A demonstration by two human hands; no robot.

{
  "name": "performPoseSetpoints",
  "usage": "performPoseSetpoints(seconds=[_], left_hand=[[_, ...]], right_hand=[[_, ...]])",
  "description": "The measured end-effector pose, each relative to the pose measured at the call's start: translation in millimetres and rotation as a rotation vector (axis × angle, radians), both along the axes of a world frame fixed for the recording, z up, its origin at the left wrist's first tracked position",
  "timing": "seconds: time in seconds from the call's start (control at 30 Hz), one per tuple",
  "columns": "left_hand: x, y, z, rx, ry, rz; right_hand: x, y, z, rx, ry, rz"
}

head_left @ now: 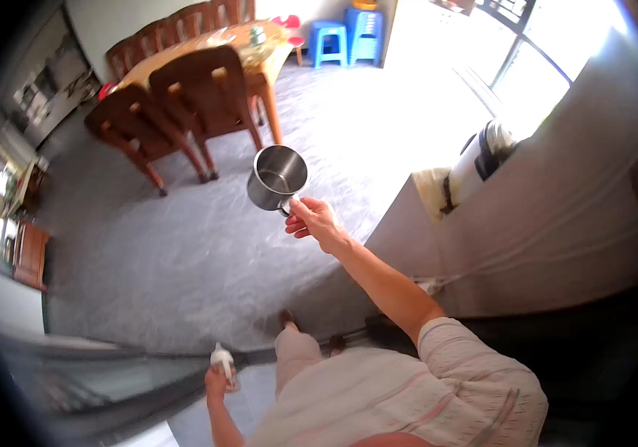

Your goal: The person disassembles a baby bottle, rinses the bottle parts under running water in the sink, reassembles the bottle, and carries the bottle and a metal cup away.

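Observation:
My right hand (314, 223) reaches forward over the floor, closed around the handle of a stainless steel mug (265, 190). The mug is tilted so its mouth faces me, and its inside looks bare metal. Lower down on the left, my left hand (215, 383) is wrapped round a small bottle (222, 359) with a white tapered top and a white handle. The bottle is upright or nearly so. What it contains is too small to make out.
Ahead is a wooden dining table (273, 63) with brown chairs (203, 89). Blue plastic stools (328, 45) stand by the far wall. On my right, a cloth-covered surface (468, 246) holds a white and black appliance (477, 162). A dark door track (259, 353) crosses the floor near my feet.

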State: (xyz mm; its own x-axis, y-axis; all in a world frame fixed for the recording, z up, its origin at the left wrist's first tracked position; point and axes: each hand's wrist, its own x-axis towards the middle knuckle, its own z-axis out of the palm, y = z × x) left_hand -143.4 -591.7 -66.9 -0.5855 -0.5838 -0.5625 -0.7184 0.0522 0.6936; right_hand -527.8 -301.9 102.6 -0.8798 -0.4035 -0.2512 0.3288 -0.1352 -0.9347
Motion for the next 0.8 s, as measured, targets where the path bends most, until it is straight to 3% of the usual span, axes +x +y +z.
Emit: performPoseSetpoints(seconds=[0.03,0.07,0.17,0.3,0.4,0.43,0.47,0.57,0.7,0.73,0.8], left_hand=[[-9,-33,-36,0.146,-0.044,0.049],[-20,-63,-70,0.034,-0.093,-0.041],[-129,-89,-41,0.209,-0.1,0.084],[-309,-118,-52,-0.006,-0.039,-0.251],[-463,-120,-59,0.055,0.055,-0.492],[-509,-111,-64,0.083,0.037,-0.515],[-556,-78,-28,0.091,-0.028,-0.574],[-670,-15,-6,0.05,-0.001,-0.749],[-780,23,-69,-0.073,0.368,-1.016],[-788,60,-19,0.074,0.087,-0.983],[-832,79,-52,0.081,0.103,-1.09]], right_hand=[[-32,2,5,-0.001,0.027,-0.009],[-60,5,13,-0.012,0.053,-0.04],[-135,24,41,-0.003,0.141,-0.154],[-219,83,96,0.128,0.265,-0.402],[-259,142,141,0.237,0.356,-0.639],[-275,166,153,0.267,0.379,-0.697],[-288,195,167,0.306,0.389,-0.77],[-312,275,222,0.452,0.486,-0.991],[-310,356,282,0.63,0.568,-1.308],[-307,369,298,0.718,0.642,-1.389],[-300,402,330,0.875,0.597,-1.431]])
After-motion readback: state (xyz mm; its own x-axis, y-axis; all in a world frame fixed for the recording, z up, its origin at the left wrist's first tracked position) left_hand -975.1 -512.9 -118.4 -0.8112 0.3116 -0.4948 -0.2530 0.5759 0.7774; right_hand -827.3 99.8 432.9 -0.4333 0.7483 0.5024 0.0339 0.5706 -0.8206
